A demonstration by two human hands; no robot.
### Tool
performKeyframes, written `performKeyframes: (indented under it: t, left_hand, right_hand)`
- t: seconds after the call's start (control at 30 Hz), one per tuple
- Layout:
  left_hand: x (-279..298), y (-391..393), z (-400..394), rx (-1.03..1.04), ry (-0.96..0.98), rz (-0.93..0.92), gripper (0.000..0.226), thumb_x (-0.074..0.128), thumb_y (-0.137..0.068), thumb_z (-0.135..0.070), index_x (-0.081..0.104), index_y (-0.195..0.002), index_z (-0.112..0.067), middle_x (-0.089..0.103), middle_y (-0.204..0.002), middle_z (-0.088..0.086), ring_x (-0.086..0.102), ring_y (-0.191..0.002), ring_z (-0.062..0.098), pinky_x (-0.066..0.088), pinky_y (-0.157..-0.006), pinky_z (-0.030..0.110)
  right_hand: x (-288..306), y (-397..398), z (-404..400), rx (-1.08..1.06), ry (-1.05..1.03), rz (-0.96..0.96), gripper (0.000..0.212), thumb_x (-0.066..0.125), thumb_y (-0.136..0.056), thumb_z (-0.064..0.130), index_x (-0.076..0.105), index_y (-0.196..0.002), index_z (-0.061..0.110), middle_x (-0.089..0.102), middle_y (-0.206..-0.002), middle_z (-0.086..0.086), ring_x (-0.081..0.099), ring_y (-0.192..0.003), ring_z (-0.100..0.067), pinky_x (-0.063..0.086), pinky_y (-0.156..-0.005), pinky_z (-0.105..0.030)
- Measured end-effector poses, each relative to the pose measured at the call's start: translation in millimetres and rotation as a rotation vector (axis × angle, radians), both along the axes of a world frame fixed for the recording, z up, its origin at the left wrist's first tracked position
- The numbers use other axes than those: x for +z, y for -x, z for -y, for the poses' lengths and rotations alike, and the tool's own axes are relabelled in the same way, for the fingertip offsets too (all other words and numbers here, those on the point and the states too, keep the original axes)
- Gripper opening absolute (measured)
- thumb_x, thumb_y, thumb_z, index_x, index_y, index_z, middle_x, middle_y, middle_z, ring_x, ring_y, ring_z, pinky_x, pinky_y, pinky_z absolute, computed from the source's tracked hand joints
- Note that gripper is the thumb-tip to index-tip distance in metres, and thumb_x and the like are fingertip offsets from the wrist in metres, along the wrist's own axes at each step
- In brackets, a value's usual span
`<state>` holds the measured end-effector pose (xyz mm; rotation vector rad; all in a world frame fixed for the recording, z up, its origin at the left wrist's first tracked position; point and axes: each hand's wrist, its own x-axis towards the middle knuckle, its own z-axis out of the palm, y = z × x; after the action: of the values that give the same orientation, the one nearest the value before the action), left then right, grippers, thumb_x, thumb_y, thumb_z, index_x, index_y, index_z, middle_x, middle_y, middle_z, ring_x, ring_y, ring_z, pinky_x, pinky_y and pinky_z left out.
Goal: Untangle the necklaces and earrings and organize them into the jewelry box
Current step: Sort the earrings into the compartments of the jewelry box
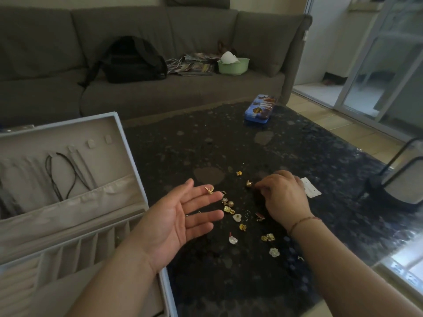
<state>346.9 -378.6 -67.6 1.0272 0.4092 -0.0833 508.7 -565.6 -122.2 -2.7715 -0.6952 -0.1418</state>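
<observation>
While the left hand (pixel 183 216) lies flat carrying a gold earring (pixel 209 190), the right hand (pixel 282 194) pinches among scattered earrings (pixel 235 216).

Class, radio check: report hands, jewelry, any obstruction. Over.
Left hand open, gold earring on its fingers. Right hand down among loose earrings, grip unclear. Jewelry box open. No obstruction.

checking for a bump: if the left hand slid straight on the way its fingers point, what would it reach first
Probably the small cluster of earrings just beyond the fingertips of the open left hand, which carries a gold deer earring. Depth is unclear; the hand may be above the table.
</observation>
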Motion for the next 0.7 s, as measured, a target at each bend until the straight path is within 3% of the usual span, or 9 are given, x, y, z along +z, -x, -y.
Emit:
performKeyframes:
  t: [0.13,0.2,0.27,0.33,0.4,0.47,0.6,0.7]
  left_hand:
    - [-2,4,6,0.061,-0.216,0.021,0.026,0.062,-0.093,-0.014,0.067,-0.117,-0.01,0.076,-0.104,0.007,0.074,-0.095,0.022,0.06,-0.077,0.03]
    - [1,11,5,0.094,-0.267,0.054,0.022,0.063,-0.091,-0.007,0.068,-0.113,-0.009,0.077,-0.1,0.008,0.074,-0.094,0.021,0.06,-0.077,0.03]
    - [7,20,1,0.112,-0.322,0.097,0.02,0.063,-0.091,-0.005,0.069,-0.109,-0.009,0.077,-0.097,0.008,0.075,-0.092,0.021,0.061,-0.077,0.028]
    - [11,32,-8,0.121,-0.433,0.133,0.016,0.065,-0.09,-0.004,0.07,-0.105,-0.009,0.078,-0.092,0.008,0.075,-0.086,0.02,0.061,-0.074,0.027]
    - [14,48,-20,0.122,-0.528,0.158,0.013,0.067,-0.088,-0.003,0.071,-0.099,-0.008,0.077,-0.085,0.009,0.075,-0.076,0.019,0.059,-0.068,0.024]
    - [13,65,-36,0.127,-0.604,0.176,0.011,0.069,-0.085,0.0,0.072,-0.093,-0.008,0.076,-0.08,0.011,0.073,-0.069,0.02,0.057,-0.063,0.024]
    - [6,100,-74,0.167,-0.758,0.164,0.014,0.074,-0.08,0.003,0.073,-0.086,-0.009,0.072,-0.071,0.008,0.065,-0.062,0.016,0.052,-0.061,0.022]
    - [-1,121,-99,0.215,-0.924,0.109,0.016,0.08,-0.077,-0.001,0.076,-0.08,-0.017,0.058,-0.058,-0.004,0.05,-0.056,0.008,0.043,-0.059,0.023]
  right_hand:
    - [7,9,5,-0.024,-0.051,0.012,0.022,0.057,-0.095,0.023,0.07,-0.104,0.039,0.065,-0.107,0.013,0.048,-0.114,-0.012,0.036,-0.102,-0.033]
    - [19,18,2,-0.067,-0.221,-0.082,0.017,0.064,-0.091,0.023,0.071,-0.096,0.037,0.066,-0.099,0.013,0.056,-0.106,-0.011,0.046,-0.097,-0.033]
    - [37,35,-6,-0.05,-0.433,-0.19,0.015,0.07,-0.087,0.021,0.07,-0.087,0.036,0.066,-0.09,0.02,0.062,-0.092,-0.001,0.051,-0.082,-0.021]
    - [58,61,-23,0.036,-0.636,-0.297,0.015,0.076,-0.082,0.018,0.073,-0.08,0.033,0.069,-0.076,0.02,0.063,-0.074,0.009,0.045,-0.063,-0.006]
    - [74,94,-45,0.189,-0.797,-0.436,0.015,0.079,-0.078,0.013,0.075,-0.077,0.027,0.071,-0.067,0.016,0.061,-0.058,0.009,0.042,-0.054,-0.005]
    - [84,123,-66,0.314,-0.839,-0.525,0.014,0.079,-0.076,0.01,0.076,-0.076,0.024,0.07,-0.063,0.014,0.062,-0.054,0.004,0.043,-0.053,-0.008]
    - [80,147,-101,0.389,-0.796,-0.543,0.018,0.079,-0.077,0.012,0.078,-0.072,0.03,0.074,-0.07,0.008,0.07,-0.066,-0.016,0.053,-0.062,-0.023]
    - [74,157,-122,0.43,-0.709,-0.524,0.016,0.079,-0.077,0.011,0.078,-0.075,0.027,0.071,-0.065,0.013,0.066,-0.058,-0.004,0.048,-0.061,-0.013]
